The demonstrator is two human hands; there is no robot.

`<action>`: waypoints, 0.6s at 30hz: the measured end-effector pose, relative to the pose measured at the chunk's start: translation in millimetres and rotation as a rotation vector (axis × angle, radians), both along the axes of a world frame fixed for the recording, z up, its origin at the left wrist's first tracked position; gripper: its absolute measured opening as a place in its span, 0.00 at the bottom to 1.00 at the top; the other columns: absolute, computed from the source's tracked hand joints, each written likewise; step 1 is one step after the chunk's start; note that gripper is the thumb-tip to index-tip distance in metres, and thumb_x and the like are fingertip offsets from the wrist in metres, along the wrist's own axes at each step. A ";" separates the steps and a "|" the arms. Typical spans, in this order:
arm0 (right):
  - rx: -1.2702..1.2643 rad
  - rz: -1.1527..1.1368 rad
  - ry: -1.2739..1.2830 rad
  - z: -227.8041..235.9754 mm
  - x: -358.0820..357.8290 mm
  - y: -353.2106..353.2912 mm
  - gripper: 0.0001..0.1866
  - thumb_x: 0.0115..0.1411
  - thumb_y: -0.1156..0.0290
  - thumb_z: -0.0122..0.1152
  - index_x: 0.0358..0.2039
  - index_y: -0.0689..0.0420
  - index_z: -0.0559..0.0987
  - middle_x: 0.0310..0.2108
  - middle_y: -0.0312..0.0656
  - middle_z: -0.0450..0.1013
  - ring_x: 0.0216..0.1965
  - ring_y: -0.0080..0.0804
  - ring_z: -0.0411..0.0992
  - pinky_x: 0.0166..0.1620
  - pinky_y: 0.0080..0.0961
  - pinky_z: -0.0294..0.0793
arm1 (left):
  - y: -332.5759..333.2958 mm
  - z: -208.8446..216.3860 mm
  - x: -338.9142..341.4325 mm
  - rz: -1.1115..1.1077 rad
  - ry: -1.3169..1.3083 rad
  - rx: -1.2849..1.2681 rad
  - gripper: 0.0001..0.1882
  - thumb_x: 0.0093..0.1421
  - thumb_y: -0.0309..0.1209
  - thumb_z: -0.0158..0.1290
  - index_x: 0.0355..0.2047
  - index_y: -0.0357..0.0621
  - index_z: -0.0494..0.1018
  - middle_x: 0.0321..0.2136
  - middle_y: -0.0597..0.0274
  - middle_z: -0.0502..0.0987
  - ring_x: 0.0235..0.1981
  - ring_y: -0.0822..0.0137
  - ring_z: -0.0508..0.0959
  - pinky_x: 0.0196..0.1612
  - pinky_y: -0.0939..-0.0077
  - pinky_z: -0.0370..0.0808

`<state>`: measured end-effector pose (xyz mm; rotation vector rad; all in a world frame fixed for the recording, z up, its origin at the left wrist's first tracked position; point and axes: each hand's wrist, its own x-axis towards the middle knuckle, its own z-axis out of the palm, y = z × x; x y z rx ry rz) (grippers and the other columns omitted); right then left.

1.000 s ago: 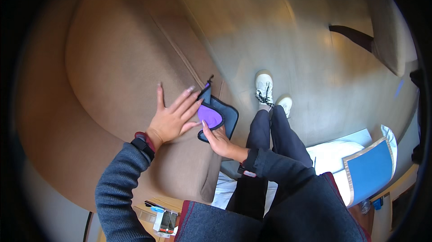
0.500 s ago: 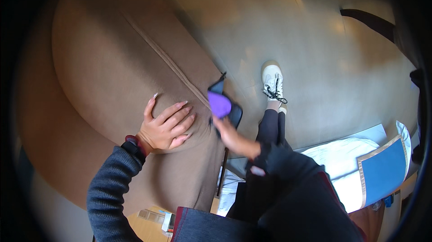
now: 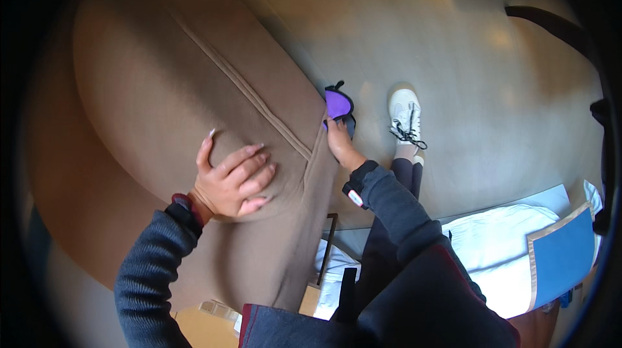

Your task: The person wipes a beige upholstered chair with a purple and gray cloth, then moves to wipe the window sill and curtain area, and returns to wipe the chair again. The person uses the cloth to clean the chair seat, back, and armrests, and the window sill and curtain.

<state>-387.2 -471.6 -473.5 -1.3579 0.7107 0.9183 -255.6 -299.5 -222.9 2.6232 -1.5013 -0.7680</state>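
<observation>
My left hand [image 3: 234, 181] rests on the brown upholstered seat [image 3: 162, 89], palm down with its fingers spread and slightly bent. It holds nothing. At the seat's right edge, my right hand [image 3: 343, 145] is closed on a small purple-and-black item [image 3: 337, 103]. This item has a rounded purple face, dark trim and a small dark loop or tab at its far end; its exact kind is unclear. My fingers cover its near part. It lies against or just beside the seat's side, partly over the floor.
A raised seam [image 3: 240, 82] runs along the seat. A white shoe [image 3: 404, 112] stands on the grey floor [image 3: 453, 56]. White bedding [image 3: 499, 231] and a blue panel with a tan border [image 3: 564, 254] are at the lower right. A dark curved object [image 3: 544, 20] sits at the upper right.
My right hand has moved right and slightly away from me with the purple-and-black item, from the seat's top to its right edge. My left hand stays on the seat.
</observation>
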 end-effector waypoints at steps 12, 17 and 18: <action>0.510 0.165 -0.296 317.5 -56.6 -48.7 0.33 0.67 0.53 0.42 0.70 0.51 0.55 0.74 0.51 0.31 0.72 0.59 0.25 0.65 0.66 0.26 | -51.2 128.9 7.1 0.500 0.276 0.169 0.30 0.56 0.30 0.55 0.61 0.52 0.64 0.57 0.52 0.68 0.58 0.48 0.68 0.66 0.49 0.58; 0.187 -0.010 -0.116 207.0 -32.4 -5.0 0.40 0.65 0.40 0.41 0.70 0.51 0.51 0.72 0.53 0.39 0.72 0.61 0.31 0.66 0.64 0.31 | -47.7 209.7 -63.2 0.620 0.071 0.194 0.24 0.58 0.39 0.58 0.53 0.44 0.71 0.50 0.50 0.74 0.55 0.48 0.71 0.62 0.48 0.64; 0.225 -0.010 -0.116 179.1 -21.7 -4.4 0.40 0.66 0.39 0.39 0.69 0.54 0.54 0.72 0.54 0.42 0.71 0.62 0.32 0.70 0.53 0.31 | -48.6 211.1 -82.2 0.684 0.107 0.167 0.25 0.57 0.38 0.58 0.53 0.43 0.71 0.50 0.49 0.74 0.55 0.49 0.71 0.62 0.47 0.63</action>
